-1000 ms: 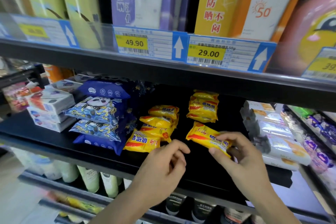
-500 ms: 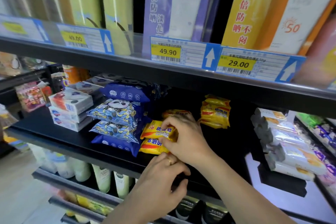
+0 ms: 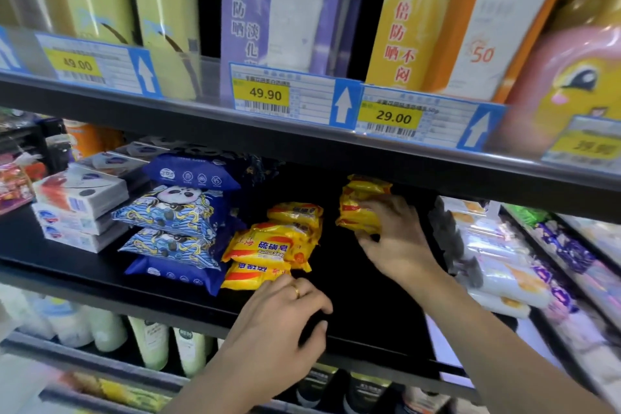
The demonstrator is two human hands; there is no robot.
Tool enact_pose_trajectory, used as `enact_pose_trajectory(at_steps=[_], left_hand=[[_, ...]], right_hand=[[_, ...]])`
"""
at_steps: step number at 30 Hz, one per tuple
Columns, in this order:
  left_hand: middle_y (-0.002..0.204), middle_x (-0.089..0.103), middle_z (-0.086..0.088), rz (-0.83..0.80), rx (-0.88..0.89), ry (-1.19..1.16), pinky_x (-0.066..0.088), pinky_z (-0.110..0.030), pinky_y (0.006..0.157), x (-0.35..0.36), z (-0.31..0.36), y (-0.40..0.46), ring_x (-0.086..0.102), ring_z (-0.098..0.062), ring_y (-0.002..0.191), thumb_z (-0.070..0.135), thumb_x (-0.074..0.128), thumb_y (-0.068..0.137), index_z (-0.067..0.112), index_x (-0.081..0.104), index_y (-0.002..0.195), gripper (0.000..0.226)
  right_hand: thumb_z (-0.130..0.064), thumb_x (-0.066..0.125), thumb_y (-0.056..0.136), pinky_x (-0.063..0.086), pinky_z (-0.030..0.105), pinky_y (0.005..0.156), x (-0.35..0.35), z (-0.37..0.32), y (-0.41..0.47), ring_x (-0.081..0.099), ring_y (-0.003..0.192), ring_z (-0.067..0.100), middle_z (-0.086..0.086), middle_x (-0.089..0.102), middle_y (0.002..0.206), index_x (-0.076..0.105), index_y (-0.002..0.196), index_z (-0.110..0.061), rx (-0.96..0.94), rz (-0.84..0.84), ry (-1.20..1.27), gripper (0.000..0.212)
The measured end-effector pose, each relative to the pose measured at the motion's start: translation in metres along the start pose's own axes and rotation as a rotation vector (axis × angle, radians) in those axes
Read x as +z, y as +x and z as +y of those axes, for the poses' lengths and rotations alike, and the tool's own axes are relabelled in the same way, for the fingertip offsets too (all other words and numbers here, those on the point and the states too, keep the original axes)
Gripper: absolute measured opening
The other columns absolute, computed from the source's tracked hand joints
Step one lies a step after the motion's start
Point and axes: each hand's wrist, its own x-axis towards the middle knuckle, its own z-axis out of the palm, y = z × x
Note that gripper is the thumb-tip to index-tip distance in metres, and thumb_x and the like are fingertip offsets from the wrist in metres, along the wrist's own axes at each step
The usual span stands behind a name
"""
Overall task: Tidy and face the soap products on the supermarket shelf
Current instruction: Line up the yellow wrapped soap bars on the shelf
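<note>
1. The right hand (image 3: 396, 239) curls its fingers (image 3: 386, 208) round the back stack of soap (image 3: 358, 203), deep on the black shelf (image 3: 353, 296).
2. The left hand (image 3: 285, 316), loosely bent and holding nothing, touches the bottom packet of the front soap pile (image 3: 268, 249).
3. Packets are yellow with red bands.

You've only got one view here, the head cam. It's right up close to the black shelf (image 3: 84, 274), looking forward and slightly down across its front edge, with the price rail (image 3: 201, 118) above filling the top.
</note>
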Motion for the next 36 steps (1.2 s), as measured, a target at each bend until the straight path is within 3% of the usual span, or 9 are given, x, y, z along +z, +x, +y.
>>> enact_pose_trajectory(at_steps=[6, 12, 21, 24, 27, 30, 33, 36], left_hand=[[0.102, 0.062, 0.023, 0.045, 0.065, 0.088, 0.045, -0.027, 0.086, 0.013, 0.019, 0.027, 0.052, -0.004, 0.096, 0.039, 0.053, 0.095, 0.040, 0.065, 0.105, 0.015], [0.105, 0.058, 0.025, 0.043, 0.023, 0.034, 0.048, -0.024, 0.088, 0.035, 0.011, 0.026, 0.048, -0.001, 0.098, 0.038, 0.055, 0.095, 0.039, 0.066, 0.106, 0.016], [0.099, 0.058, 0.024, 0.105, -0.023, 0.074, 0.044, -0.020, 0.082, 0.041, 0.006, 0.025, 0.047, -0.002, 0.093, 0.034, 0.058, 0.089, 0.038, 0.063, 0.100, 0.012], [0.097, 0.060, 0.022, 0.123, -0.059, 0.068, 0.044, -0.020, 0.081, 0.040, 0.009, 0.025, 0.048, -0.003, 0.092, 0.035, 0.057, 0.088, 0.036, 0.065, 0.101, 0.015], [0.103, 0.058, 0.025, 0.117, -0.113, 0.012, 0.048, -0.020, 0.082, 0.037, 0.011, 0.027, 0.049, 0.000, 0.099, 0.043, 0.053, 0.090, 0.039, 0.058, 0.114, 0.025], [0.120, 0.044, 0.034, 0.108, -0.209, -0.158, 0.050, -0.017, 0.088, 0.032, 0.014, 0.032, 0.047, 0.009, 0.115, 0.057, 0.051, 0.089, 0.056, 0.037, 0.131, 0.044], [0.137, 0.032, 0.038, 0.087, -0.203, -0.295, 0.051, -0.016, 0.090, 0.032, 0.017, 0.037, 0.044, 0.015, 0.125, 0.058, 0.063, 0.086, 0.070, 0.016, 0.144, 0.076], [0.140, 0.045, 0.039, 0.001, -0.227, -0.583, 0.057, -0.022, 0.088, 0.036, 0.021, 0.041, 0.056, 0.010, 0.123, 0.068, 0.070, 0.081, 0.070, 0.013, 0.151, 0.090]], right_hand=[[-0.032, 0.072, 0.092, 0.038, 0.042, 0.117, -0.007, 0.040, 0.024, 0.041, 0.140, 0.035, 0.005, 0.037, 0.156, 0.047, 0.151, -0.034, 0.019, -0.134, -0.045, 0.064], [-0.034, 0.069, 0.096, 0.044, 0.040, 0.110, 0.001, 0.040, 0.038, 0.048, 0.138, 0.028, 0.006, 0.050, 0.151, 0.052, 0.149, -0.028, -0.034, -0.116, -0.014, 0.056], [-0.014, 0.072, 0.093, 0.051, 0.042, 0.101, 0.000, 0.031, 0.030, 0.063, 0.120, 0.032, 0.009, 0.068, 0.129, 0.071, 0.129, -0.016, -0.032, 0.070, 0.118, 0.036], [-0.010, 0.076, 0.089, 0.051, 0.030, 0.095, -0.002, 0.030, 0.008, 0.066, 0.106, 0.024, 0.004, 0.064, 0.123, 0.074, 0.120, -0.017, -0.012, 0.186, 0.243, 0.032], [-0.010, 0.079, 0.087, 0.045, 0.013, 0.090, -0.004, 0.032, -0.029, 0.062, 0.103, 0.010, -0.003, 0.060, 0.117, 0.074, 0.117, -0.020, -0.064, 0.258, 0.307, 0.032], [-0.012, 0.080, 0.087, 0.046, 0.014, 0.093, -0.003, 0.034, -0.064, 0.058, 0.106, -0.003, -0.010, 0.059, 0.116, 0.072, 0.118, -0.026, -0.069, 0.274, 0.386, 0.035], [-0.011, 0.081, 0.087, 0.042, 0.008, 0.094, 0.000, 0.030, -0.093, 0.056, 0.114, -0.004, -0.016, 0.058, 0.120, 0.068, 0.124, -0.031, -0.069, 0.268, 0.455, 0.044], [-0.005, 0.081, 0.086, 0.042, 0.010, 0.099, 0.004, 0.026, -0.110, 0.056, 0.124, 0.003, -0.016, 0.057, 0.128, 0.065, 0.128, -0.031, -0.119, 0.275, 0.501, 0.052]])
